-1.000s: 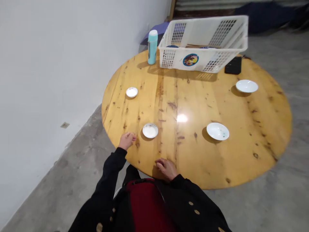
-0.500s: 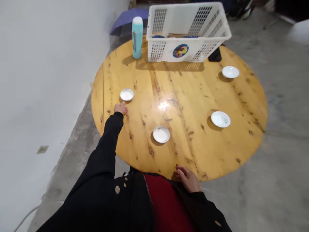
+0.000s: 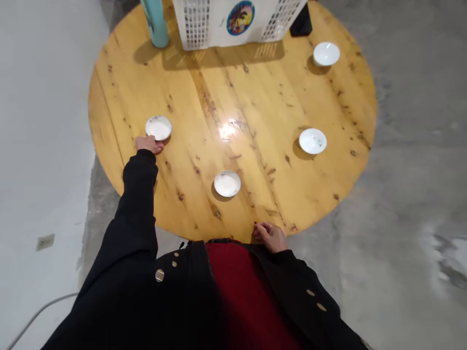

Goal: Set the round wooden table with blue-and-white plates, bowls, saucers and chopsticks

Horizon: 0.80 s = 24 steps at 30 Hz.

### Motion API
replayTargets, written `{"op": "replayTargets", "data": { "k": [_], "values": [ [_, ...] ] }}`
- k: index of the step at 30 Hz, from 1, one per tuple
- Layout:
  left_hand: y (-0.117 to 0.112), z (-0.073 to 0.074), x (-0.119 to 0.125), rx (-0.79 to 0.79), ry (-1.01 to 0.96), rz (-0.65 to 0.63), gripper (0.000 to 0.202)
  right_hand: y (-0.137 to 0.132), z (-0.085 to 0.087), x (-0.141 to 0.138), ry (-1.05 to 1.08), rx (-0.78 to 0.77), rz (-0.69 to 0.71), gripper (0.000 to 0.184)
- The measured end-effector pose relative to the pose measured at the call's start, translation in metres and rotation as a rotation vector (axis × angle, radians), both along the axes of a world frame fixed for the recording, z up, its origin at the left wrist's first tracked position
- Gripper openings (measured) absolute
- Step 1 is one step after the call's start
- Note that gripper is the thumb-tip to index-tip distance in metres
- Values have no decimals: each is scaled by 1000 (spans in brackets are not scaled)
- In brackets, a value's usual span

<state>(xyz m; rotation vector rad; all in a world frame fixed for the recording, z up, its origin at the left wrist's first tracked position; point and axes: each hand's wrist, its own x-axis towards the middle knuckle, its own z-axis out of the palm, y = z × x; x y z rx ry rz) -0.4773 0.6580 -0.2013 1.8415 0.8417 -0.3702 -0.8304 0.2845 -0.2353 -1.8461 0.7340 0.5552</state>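
Observation:
At the left of the round wooden table (image 3: 251, 97), my left hand (image 3: 148, 144) grips the near rim of a small white bowl (image 3: 158, 127), thumb on the rim and fingers below it. The bowl has a faint pattern along its edge. Another small white bowl (image 3: 227, 183) sits nearer to me, in the middle. My right hand (image 3: 270, 237) rests at the table's near edge with its fingers curled in, and nothing shows in it.
Two more white bowls stand on the right, one nearer (image 3: 313, 141) and one farther (image 3: 326, 54). At the back are a white plastic basket (image 3: 204, 24), a light blue bottle (image 3: 157, 24) and a black phone-like object (image 3: 301, 22). A white wall (image 3: 44, 121) borders the left.
My left hand has moved from beside the left bowl onto its rim and taken hold of it. The view has tilted down and shifted. My right hand stays at the table edge.

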Motion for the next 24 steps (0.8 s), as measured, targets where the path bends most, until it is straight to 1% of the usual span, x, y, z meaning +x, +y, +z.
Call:
{"op": "replayTargets", "data": {
  "k": [2, 5, 6, 9, 11, 13, 15, 17, 21, 24],
  "values": [
    [-5, 3, -16, 35, -62, -31, 34, -1, 4, 8, -28, -1, -32, 36],
    [-23, 12, -54, 56, -132, -100, 20, 0, 14, 28, -135, -44, -66, 38],
    [-32, 15, -69, 57, -142, -130, 19, 1, 18, 37, -178, -52, -64, 39],
    [-67, 24, -114, 75, -171, -387, 23, 12, 32, 69, -320, -54, -40, 43],
    [-92, 27, -139, 64, -160, -447, 24, 22, 41, 90, -397, -38, -27, 47],
    [-115, 28, -158, 73, -143, -513, 21, 31, 47, 106, -442, -24, -5, 51],
    [-133, 30, -171, 144, -134, -622, 21, 38, 48, 116, -462, -30, 34, 52],
    [-147, 31, -181, 239, -141, -716, 23, 40, 46, 120, -468, -75, 71, 50],
    [-162, 30, -196, 392, -151, -808, 24, 33, 37, 115, -452, -179, 71, 39],
    [-168, 28, -202, 459, -123, -862, 24, 28, 31, 114, -426, -255, 81, 32]
  ]
}}
